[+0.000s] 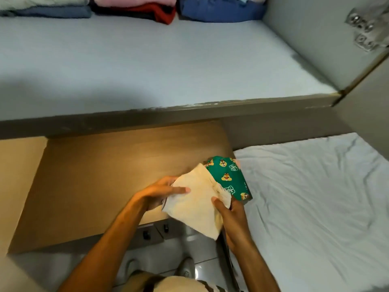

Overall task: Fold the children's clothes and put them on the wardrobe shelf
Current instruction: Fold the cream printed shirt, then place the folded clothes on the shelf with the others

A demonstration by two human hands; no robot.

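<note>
A folded cream garment (195, 199) lies on top of a folded green garment with a squirrel print (229, 179); I hold both as one stack in front of me, below the wardrobe shelf (147, 66). My left hand (162, 192) grips the stack's left side, thumb across the cream cloth. My right hand (229, 216) grips its right side from beneath, thumb on top. Both hands are level with the brown drawer top (105, 169).
Folded clothes stand at the back of the shelf: a grey-blue pile (48, 9), a pink and red pile (136, 9), a blue pile (221, 9). An open wardrobe door with a hinge (364, 32) is at the right. A bed with a white sheet (315, 197) lies on the right.
</note>
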